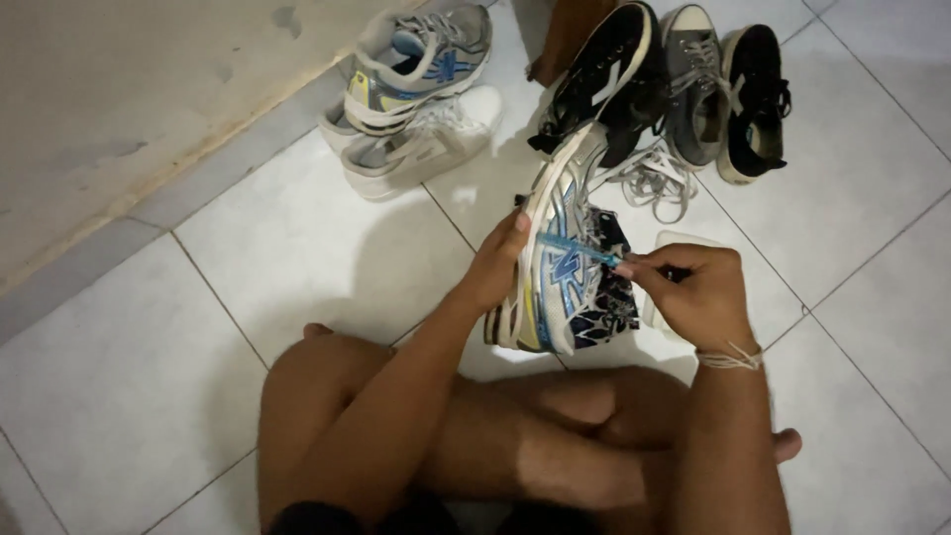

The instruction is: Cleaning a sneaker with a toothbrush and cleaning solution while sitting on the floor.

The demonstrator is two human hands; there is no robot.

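Observation:
I sit cross-legged on a white tiled floor. My left hand (495, 266) grips a silver and blue running shoe (560, 248) by its sole edge, holding it on its side above my legs. My right hand (698, 292) pinches a thin blue toothbrush-like tool (580, 248) whose tip rests against the shoe's side. A thin string bracelet circles my right wrist.
A loose white shoelace (654, 178) lies on the tiles behind the shoe. Further back stand black sneakers (604, 74), a grey high-top (693, 84) and a black shoe (755, 99). A grey-blue running shoe (421, 64) and a white sneaker (421, 149) lie by the wall (119, 109).

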